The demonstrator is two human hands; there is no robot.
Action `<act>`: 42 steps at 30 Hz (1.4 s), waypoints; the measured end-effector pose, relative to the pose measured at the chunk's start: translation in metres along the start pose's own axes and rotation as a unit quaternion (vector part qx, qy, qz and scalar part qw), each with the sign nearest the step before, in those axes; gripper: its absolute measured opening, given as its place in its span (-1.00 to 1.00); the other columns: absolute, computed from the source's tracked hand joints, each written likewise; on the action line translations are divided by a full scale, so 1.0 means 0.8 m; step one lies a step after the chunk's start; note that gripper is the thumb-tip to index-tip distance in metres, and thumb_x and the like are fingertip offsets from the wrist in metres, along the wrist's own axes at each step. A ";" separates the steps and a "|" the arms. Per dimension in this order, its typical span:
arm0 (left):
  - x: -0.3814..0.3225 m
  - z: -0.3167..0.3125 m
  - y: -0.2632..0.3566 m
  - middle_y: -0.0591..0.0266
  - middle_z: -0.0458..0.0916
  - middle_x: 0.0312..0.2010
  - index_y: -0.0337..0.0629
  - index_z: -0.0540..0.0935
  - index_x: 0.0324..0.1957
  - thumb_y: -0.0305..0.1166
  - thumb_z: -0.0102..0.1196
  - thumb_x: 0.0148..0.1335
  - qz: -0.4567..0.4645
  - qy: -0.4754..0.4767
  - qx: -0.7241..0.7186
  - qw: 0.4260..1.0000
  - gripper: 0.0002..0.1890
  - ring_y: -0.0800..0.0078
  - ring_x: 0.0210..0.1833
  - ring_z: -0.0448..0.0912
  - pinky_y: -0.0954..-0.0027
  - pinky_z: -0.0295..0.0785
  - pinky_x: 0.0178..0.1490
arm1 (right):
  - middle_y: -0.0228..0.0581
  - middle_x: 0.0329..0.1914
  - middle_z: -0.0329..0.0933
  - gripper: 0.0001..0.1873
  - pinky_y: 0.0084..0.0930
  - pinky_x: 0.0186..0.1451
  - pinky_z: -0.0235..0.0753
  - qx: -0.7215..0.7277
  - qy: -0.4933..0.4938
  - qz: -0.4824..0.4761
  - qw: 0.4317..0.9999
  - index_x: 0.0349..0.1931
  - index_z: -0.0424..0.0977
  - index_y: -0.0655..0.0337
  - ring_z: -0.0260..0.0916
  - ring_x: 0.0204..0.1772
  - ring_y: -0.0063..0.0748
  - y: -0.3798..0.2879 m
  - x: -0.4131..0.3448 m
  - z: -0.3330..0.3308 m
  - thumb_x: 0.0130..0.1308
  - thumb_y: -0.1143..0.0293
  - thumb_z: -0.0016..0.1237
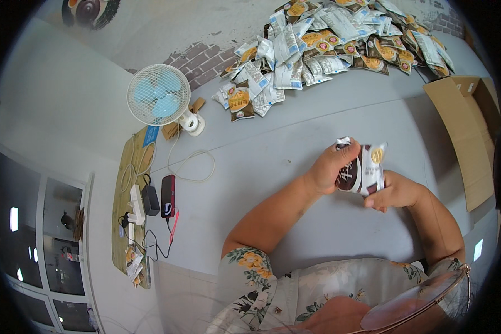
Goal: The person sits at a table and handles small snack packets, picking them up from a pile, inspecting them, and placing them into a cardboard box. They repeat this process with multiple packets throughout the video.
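Both of my hands hold small printed plastic packets (369,169), dark brown and white, above the grey table (254,167). My left hand (334,165) grips the left side with the thumb across the upper part. At the lower right edge, my right hand (390,192) has its thumb on the packaging. The held bundle looks like more than one packet, but the exact number cannot be told. Farther back lies a large heap of sealed packets (288,46), some brown and orange, others showing white backs.
An open cardboard box (455,137) stands at the right. A clip-on fan (158,95) is at the back left. Near the left edge are a looped white cable (214,160), a phone in a red case (168,196), a black adapter (150,200) and a white power strip (137,204).
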State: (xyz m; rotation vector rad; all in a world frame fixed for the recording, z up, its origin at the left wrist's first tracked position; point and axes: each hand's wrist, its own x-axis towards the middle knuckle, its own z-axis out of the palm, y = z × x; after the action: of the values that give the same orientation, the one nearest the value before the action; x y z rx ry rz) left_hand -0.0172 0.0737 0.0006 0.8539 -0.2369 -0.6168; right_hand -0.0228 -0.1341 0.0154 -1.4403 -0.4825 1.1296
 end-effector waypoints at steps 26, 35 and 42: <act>-0.012 0.048 -0.032 0.31 0.57 -0.43 -0.25 0.41 -0.17 -0.11 0.09 0.32 0.190 0.168 0.183 0.950 -0.63 0.69 -0.44 0.50 0.59 0.41 -0.43 | -0.35 -0.60 0.44 -0.38 -0.70 -0.68 0.23 0.086 0.324 -0.236 0.912 -0.37 0.45 0.21 0.25 -0.72 -0.61 0.017 0.032 0.012 0.45 -0.16 -0.48; -0.012 0.046 -0.038 0.32 0.56 -0.44 -0.25 0.42 -0.19 -0.08 0.10 0.30 0.218 0.204 0.236 0.925 -0.61 0.68 -0.41 0.49 0.58 0.39 -0.38 | -0.25 -0.67 0.43 -0.35 -0.64 -0.69 0.29 0.289 0.228 -0.157 0.916 -0.40 0.44 0.24 0.35 -0.69 -0.50 -0.002 0.025 0.006 0.40 -0.22 -0.43; -0.011 0.036 -0.031 0.28 0.59 -0.35 -0.29 0.51 -0.25 -0.06 0.34 0.05 0.118 0.226 0.398 0.881 -0.52 0.56 -0.31 0.54 0.46 0.47 -0.24 | -0.45 -0.52 0.36 -0.56 -0.65 -0.48 0.28 0.022 0.372 -0.285 0.883 -0.40 0.33 0.12 0.25 -0.44 -0.73 0.024 0.032 -0.028 0.39 -0.10 -0.21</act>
State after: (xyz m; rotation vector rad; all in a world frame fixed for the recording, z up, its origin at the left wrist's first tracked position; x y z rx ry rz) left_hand -0.0471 0.0487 0.0005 1.7084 -0.1588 -0.0475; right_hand 0.0013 -0.1290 -0.0145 -1.4321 -0.2850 0.0783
